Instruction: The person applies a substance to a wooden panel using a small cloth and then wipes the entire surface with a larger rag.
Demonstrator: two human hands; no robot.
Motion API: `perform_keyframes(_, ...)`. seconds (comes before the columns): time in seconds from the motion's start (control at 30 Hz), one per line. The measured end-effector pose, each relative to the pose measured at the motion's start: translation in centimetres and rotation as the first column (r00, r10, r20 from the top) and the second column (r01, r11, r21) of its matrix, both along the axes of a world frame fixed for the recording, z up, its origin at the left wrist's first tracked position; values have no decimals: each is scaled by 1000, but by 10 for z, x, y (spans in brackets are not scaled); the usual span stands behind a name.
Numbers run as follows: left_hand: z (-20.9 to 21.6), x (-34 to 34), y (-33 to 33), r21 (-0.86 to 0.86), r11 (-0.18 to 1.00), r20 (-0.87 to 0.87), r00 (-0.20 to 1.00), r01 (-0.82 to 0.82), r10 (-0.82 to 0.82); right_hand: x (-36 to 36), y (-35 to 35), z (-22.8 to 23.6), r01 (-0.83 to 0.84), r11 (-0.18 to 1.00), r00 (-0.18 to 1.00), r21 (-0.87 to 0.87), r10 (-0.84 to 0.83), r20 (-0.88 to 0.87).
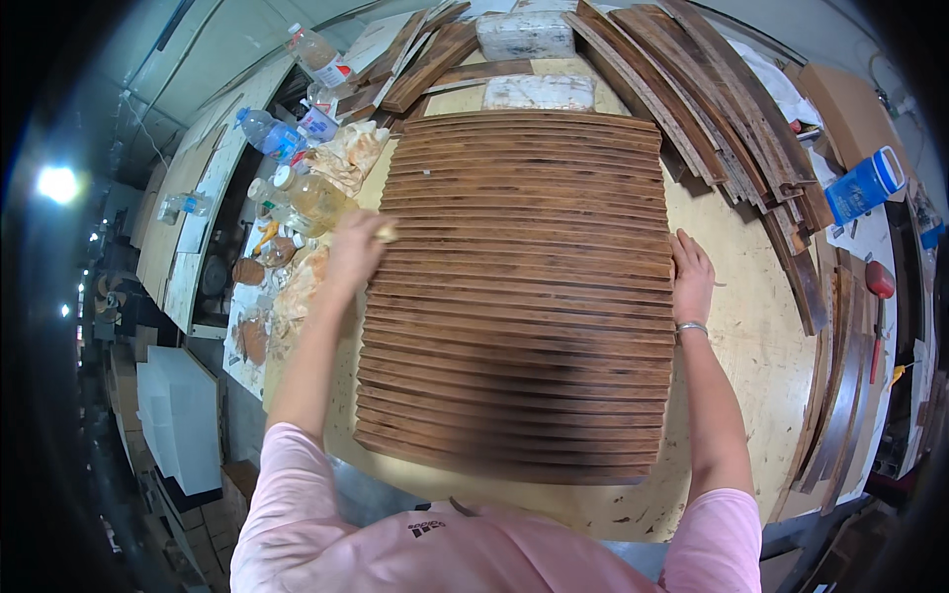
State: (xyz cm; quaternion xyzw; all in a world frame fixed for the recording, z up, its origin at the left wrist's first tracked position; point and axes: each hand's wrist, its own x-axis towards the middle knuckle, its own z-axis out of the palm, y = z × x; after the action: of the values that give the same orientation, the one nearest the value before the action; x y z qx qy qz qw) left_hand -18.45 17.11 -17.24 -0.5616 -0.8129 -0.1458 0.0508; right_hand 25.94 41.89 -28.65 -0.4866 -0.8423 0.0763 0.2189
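Observation:
A large brown slatted wooden panel lies flat before me, its ridges running from side to side. At its left edge my left hand is closed round a small pale yellow pad, whose tip shows past the fingers over the slats. What the pad is made of cannot be told. My right hand grips the panel's right edge, fingers bent against the side of the slats and part of them hidden. Dark streaks and a broad shadow mark the panel's near part.
The panel lies on a pale worktable. Bottles and stained rags crowd the left. Dark wooden strips are stacked at the far right, near wrapped blocks. A blue jug and a red-handled tool lie at right.

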Motion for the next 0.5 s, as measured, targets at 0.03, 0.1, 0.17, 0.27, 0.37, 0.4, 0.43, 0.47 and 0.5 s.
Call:
perform_keyframes(0.03, -4, -33, -31, -25, 993, -169, 980, -113, 107, -3, 0, -1, -16, 1000, 1000, 9, 16, -4)
perform_keyframes(0.1, 3, -37, -39, 49, 990, -128, 982, -135, 140, -3, 0, -1, -15, 1000, 1000, 20, 15, 5)
perform_keyframes(0.17, 2, -9, -14, 166, 986, -60, 997, -33, 43, -1, 0, 0, -14, 1000, 1000, 11, 14, 6)
perform_keyframes(0.27, 13, 96, 54, 315, 908, 11, 955, 277, -295, -1, 2, 0, -12, 1000, 999, 0, 12, 30)
perform_keyframes(0.37, -13, 145, 89, 266, 797, 6, 826, 542, -563, 1, 1, -3, -25, 1000, 1000, 8, 25, 11)
perform_keyframes(0.4, -13, 136, 86, 244, 814, 18, 836, 528, -548, 1, 2, -2, -23, 1000, 1000, 2, 23, 10)
perform_keyframes(0.43, -11, 120, 80, 222, 830, 30, 847, 513, -531, 0, 2, 0, -20, 1000, 1000, -4, 20, 10)
perform_keyframes(0.47, -11, 103, 72, 195, 841, 45, 852, 504, -521, 1, 2, 0, -10, 1000, 1000, -16, 10, 9)
perform_keyframes(0.5, -6, 77, 55, 162, 901, 41, 910, 402, -413, 2, 1, -2, -12, 1000, 1000, -13, 12, 10)
